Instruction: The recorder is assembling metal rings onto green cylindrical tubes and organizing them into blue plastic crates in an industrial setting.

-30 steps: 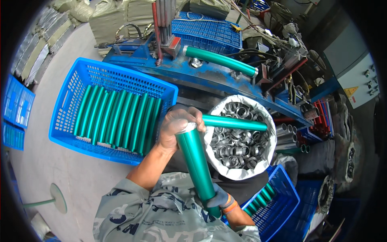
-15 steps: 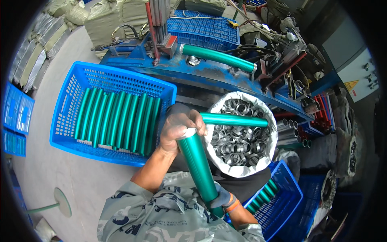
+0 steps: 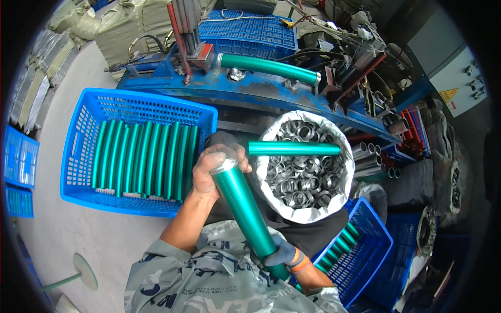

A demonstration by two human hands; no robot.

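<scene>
A shiny green tube (image 3: 242, 208) slants across my lap, its upper end pointing away from me. My bare left hand (image 3: 204, 169) curls round that upper end, where a silver metal ring (image 3: 225, 166) sits at the tube's mouth. Lower down, my right hand (image 3: 282, 253), in a grey glove with an orange cuff, wraps round the tube. Just beyond my left fingers, a second green tube (image 3: 292, 148) lies across a white sack (image 3: 313, 215) full of loose metal rings (image 3: 302, 183). The near end of that tube is close to my left fingertips.
At left stands a blue crate (image 3: 130, 206) with a row of green tubes (image 3: 141, 159). Another blue crate (image 3: 377, 255) with tubes is at lower right. Ahead, a blue machine bench (image 3: 209, 89) bears a curved green tube (image 3: 266, 69) between upright parts. Metal pipes (image 3: 368, 151) lie right of the sack.
The whole view has shifted a little, so most things appear further left. Both hands keep hold of the tube, and more of the ring at its upper end shows.
</scene>
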